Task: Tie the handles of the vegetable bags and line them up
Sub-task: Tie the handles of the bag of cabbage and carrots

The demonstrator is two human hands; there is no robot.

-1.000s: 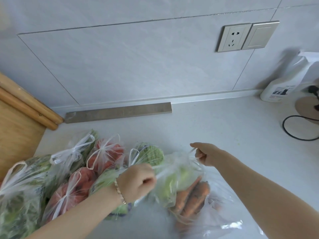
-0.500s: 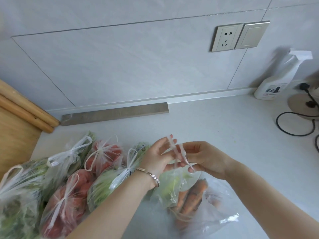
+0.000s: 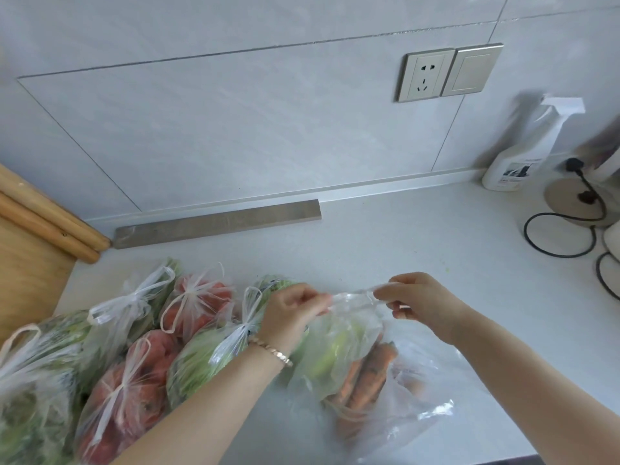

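Pinching the handles (image 3: 355, 294) of a clear bag (image 3: 335, 347), I have them pulled taut between my two hands, just above the bag's mouth. My left hand (image 3: 292, 310) grips one end with thumb and curled fingers; my right hand (image 3: 419, 303) pinches the other end the same way, its remaining fingers tucked under. A bracelet (image 3: 271, 351) sits on my left wrist.

The bag I am working on holds something pale green and stands on the counter (image 3: 402, 236), near its front edge. Leaning against its right side is a carrot bag (image 3: 426, 394), lying open and loose, with the carrots (image 3: 370, 372) pointing toward me.

To the left, the tied bags crowd together, touching one another. A cabbage bag (image 3: 198, 364) lies just beside my left forearm, its knot by my wrist. Behind it is a tomato bag (image 3: 198, 305), and nearer to me a second tomato bag (image 3: 134, 394), both closed with bows. Two bags of greens (image 3: 37, 374) fill the far left.

A wooden board (image 3: 27, 273) lies at the left edge of the counter. Along the wall lies a metal strip (image 3: 218, 223). A spray bottle (image 3: 523, 152) stands at the far right, beside a black cable (image 3: 563, 236).
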